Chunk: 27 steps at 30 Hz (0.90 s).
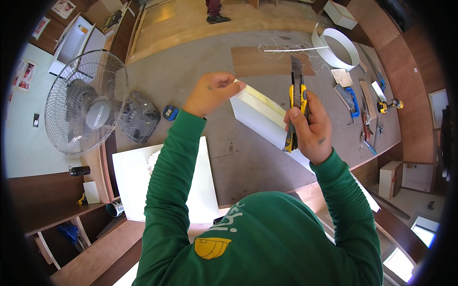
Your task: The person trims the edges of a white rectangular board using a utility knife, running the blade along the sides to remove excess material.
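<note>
My left hand [210, 94] grips the upper left corner of a narrow white board [261, 117], its thumb on the edge. A yellowish strip runs along the board's edge, which slants down to the right. In my right hand [312, 128] is a yellow and black utility knife [290, 138], held upright with its long blade out and pointing away from me. The knife stands in front of the board's right part, and my right hand hides some of that edge. Whether blade and board touch, I cannot tell.
A large fan [93, 102] stands at left, beside a blue tape measure [170, 112]. A white panel [200, 176] lies near my left arm. On the grey table's right side are a coiled white band [353, 52], a blue clamp [353, 102] and a yellow drill [396, 104]. Another person's leg [213, 7] shows beyond.
</note>
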Each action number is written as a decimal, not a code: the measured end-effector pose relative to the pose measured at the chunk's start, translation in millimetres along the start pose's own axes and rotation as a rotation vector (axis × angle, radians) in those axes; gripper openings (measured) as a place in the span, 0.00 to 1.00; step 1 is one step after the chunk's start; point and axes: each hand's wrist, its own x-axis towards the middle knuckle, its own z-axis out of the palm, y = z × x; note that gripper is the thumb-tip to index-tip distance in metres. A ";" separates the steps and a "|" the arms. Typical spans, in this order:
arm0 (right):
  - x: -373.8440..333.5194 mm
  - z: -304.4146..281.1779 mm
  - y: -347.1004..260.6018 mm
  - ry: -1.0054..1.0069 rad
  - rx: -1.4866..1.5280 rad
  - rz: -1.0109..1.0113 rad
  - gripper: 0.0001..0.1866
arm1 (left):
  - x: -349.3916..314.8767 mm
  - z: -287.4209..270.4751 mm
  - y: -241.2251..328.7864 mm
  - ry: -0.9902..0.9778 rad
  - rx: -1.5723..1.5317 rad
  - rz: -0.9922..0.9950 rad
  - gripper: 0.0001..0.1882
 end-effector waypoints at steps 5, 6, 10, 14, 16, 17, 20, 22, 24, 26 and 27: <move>8.5 -10.0 -1.9 -0.016 0.096 0.050 0.17 | -7.1 32.4 12.8 0.421 0.436 0.547 0.09; 11.1 -14.3 -4.3 -0.024 0.146 0.087 0.18 | -9.5 44.4 19.2 0.555 0.607 0.750 0.09; 15.7 -19.0 -6.2 -0.081 0.397 0.192 0.18 | -22.0 86.6 23.8 0.348 0.366 0.806 0.09; 12.9 -24.1 -12.2 -0.102 0.548 0.203 0.18 | -29.0 119.2 24.4 0.296 0.032 0.588 0.06; 10.8 -20.8 -13.3 -0.073 0.594 0.182 0.19 | -25.9 123.8 18.7 0.280 -0.030 0.584 0.05; 10.8 -22.2 -9.6 -0.063 0.576 0.161 0.19 | -23.1 124.1 16.1 0.264 -0.024 0.664 0.06; 12.3 -25.5 4.2 -0.029 0.496 0.099 0.22 | -30.9 134.0 31.9 0.324 0.091 0.778 0.08; 11.7 -24.0 3.7 -0.007 0.408 0.047 0.25 | -36.3 137.4 41.0 0.389 0.265 0.862 0.12; 11.2 -22.7 6.8 -0.056 0.423 0.020 0.31 | -35.6 136.2 42.6 0.440 0.504 0.987 0.16; 10.7 -25.8 11.6 -0.078 0.460 -0.005 0.33 | -33.8 136.9 45.3 0.471 0.583 1.001 0.19; 11.1 -27.1 11.4 -0.090 0.478 -0.018 0.34 | -32.8 136.9 47.6 0.487 0.623 1.008 0.20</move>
